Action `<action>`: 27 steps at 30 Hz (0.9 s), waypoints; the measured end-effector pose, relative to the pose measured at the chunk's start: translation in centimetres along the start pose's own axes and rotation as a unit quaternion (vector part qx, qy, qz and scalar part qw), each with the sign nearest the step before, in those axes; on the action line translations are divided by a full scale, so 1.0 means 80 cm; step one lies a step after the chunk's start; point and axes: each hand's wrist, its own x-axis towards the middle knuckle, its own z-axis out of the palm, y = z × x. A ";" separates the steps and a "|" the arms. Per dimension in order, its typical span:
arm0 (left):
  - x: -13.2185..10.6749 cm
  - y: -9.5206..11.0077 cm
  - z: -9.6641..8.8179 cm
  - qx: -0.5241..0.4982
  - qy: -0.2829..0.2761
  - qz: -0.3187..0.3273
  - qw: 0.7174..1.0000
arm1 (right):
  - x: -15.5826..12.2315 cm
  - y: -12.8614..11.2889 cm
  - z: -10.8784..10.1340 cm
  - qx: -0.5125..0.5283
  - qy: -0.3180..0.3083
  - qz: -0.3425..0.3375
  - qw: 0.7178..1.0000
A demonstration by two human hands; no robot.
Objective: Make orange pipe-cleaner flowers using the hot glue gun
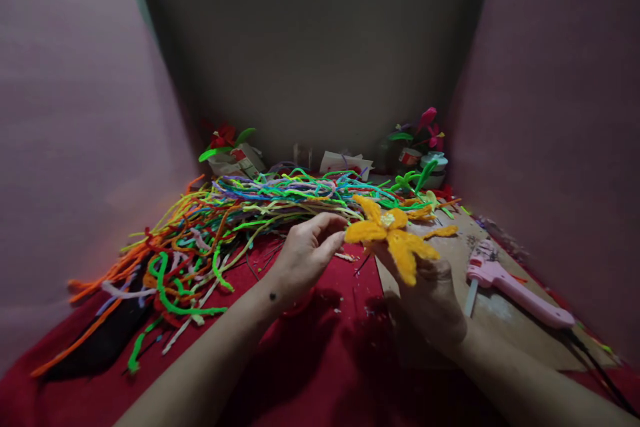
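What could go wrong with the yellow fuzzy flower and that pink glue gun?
1. The left hand pinches a petal tip of the yellow flower, which the right hand holds from below. A hard tug might bend the petal out of shape.
2. The pink glue gun lies close beside the right hand. If it is hot, a careless reach could mean a burn.
3. Its cord trails past the right forearm and might snag, dragging the gun.

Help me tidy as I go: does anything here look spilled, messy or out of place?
The pipe cleaners sprawl in a tangle across the red cloth on the left, small trimmings litter the cloth under the yellow flower, and the pink glue gun lies on its side on the cardboard.
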 end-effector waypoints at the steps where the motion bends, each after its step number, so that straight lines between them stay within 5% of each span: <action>1: -0.002 0.001 0.005 -0.033 -0.030 -0.008 0.999 | 0.003 -0.002 0.001 0.019 0.013 0.017 1.000; 4: -0.009 0.001 0.022 -0.085 -0.088 0.005 0.992 | 0.013 -0.011 0.003 0.099 0.041 0.119 0.987; 8: -0.018 -0.008 0.041 0.083 -0.040 0.055 0.994 | 0.014 -0.016 0.006 0.242 0.061 0.234 0.940; 17: -0.020 -0.029 0.048 0.412 0.027 0.223 0.883 | 0.004 -0.001 0.012 0.275 0.060 0.224 0.933; 27: -0.020 -0.021 0.053 0.449 0.048 0.200 0.870 | 0.007 -0.004 0.019 0.269 0.068 0.234 0.932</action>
